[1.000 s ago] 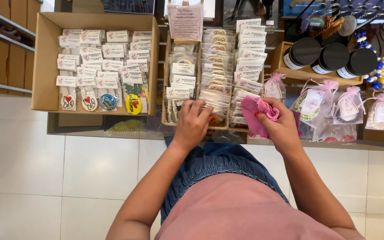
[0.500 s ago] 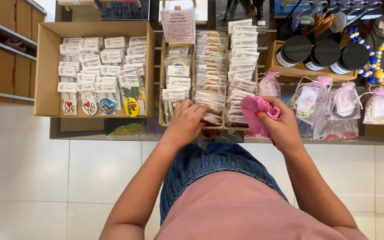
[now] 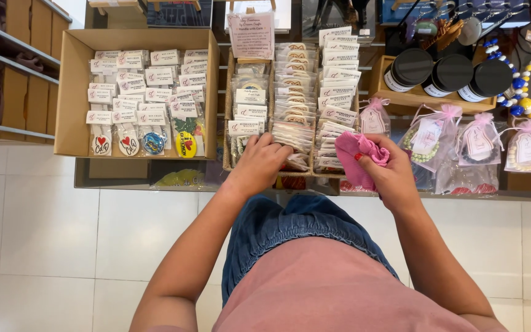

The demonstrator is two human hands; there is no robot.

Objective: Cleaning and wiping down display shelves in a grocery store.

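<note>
left hand (image 3: 259,161): yours, still curled on the packets (image 3: 290,132) in the tray (image 3: 227,129) | right hand (image 3: 388,175): still clamped on pink cloth (image 3: 354,154) | change: hardly any; sorting goes on

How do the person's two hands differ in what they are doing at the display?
The left hand reaches palm-down into the wooden tray of packets; the right hand hangs clear of it. The left hand holds no cloth; the right hand's grip bunches a pink cloth. Both are bare.
</note>
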